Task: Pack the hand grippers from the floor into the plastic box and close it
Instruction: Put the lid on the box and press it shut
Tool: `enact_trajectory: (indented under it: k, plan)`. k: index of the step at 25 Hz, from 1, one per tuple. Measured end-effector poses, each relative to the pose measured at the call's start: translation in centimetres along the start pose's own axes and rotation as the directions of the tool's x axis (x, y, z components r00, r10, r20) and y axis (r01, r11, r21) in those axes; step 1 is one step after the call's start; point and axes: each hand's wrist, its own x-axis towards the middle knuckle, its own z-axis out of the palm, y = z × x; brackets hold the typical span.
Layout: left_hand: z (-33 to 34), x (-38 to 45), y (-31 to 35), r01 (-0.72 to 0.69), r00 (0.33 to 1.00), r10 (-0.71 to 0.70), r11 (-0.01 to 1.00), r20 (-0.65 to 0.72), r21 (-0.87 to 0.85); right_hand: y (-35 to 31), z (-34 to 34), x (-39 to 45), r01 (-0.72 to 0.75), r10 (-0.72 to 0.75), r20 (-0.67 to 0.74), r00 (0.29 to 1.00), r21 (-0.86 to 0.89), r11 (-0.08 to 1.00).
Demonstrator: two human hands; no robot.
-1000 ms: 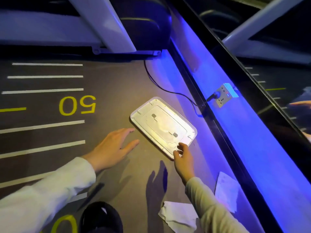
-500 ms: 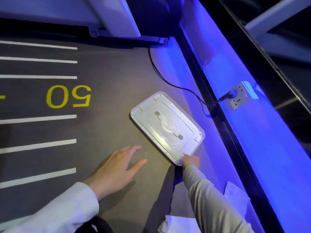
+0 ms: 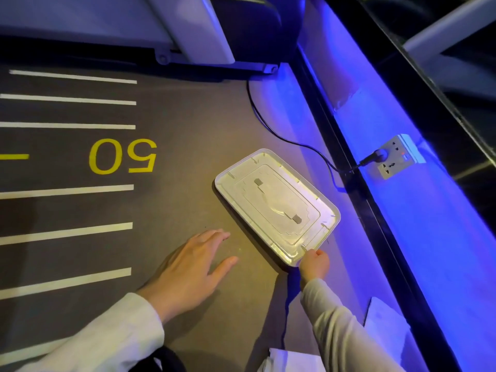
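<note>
Both hands were seen low over the dark grey floor. The left hand was laid flat on the floor with fingers straight and slightly spread, nothing being held. The right hand was curled at the near corner of a translucent white rectangular plastic lid, whose rim was pinched between thumb and fingers; how far the fingers reached under the rim could not be told. The lid was lying flat on the floor just ahead of the right hand and ahead and to the right of the left hand, apart from the left fingertips. White painted lines and a yellow "50" marking were seen well ahead and to the left of the left hand. A white wall socket with a black cable plugged in was placed beyond the right hand, on the blue-lit wall strip. White crumpled paper was lying behind the right hand, beside the sleeve.
</note>
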Motion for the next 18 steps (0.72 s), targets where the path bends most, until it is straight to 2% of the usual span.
enact_trajectory:
  k: [4, 7, 9, 11, 14, 18]
  plan:
    - [-0.7, -0.5, 0.4, -0.014, 0.999, 0.015, 0.999, -0.029, 0.037, -0.3, -0.4, -3.1, 0.062, -0.069, 0.019, 0.997, 0.253, 0.965]
    - [-1.6, -1.0, 1.1, -0.023, 0.997, 0.024, 1.000, -0.074, 0.017, -1.5, -1.0, -6.3, 0.174, -0.202, 0.052, 0.978, 0.333, 0.927]
    - [-2.6, -1.6, 1.5, -0.014, 0.993, 0.015, 1.000, -0.119, 0.011, -2.1, -1.2, -8.9, 0.259, -0.325, 0.113, 0.939, 0.390, 0.883]
    - [-3.9, -2.8, 2.0, 0.016, 0.989, -0.014, 1.000, -0.146, 0.016, -2.9, -1.4, -12.3, 0.340, -0.459, 0.189, 0.868, 0.449, 0.827]
    - [-6.5, -5.0, 2.7, 0.067, 0.982, -0.066, 0.998, -0.177, 0.001, -4.6, -1.6, -18.1, 0.503, -0.656, 0.205, 0.726, 0.493, 0.710]
    - [-10.4, -8.4, 3.7, 0.085, 0.950, -0.134, 0.980, -0.283, -0.179, -7.1, -2.6, -25.2, 0.614, -0.817, 0.234, 0.528, 0.559, 0.557]
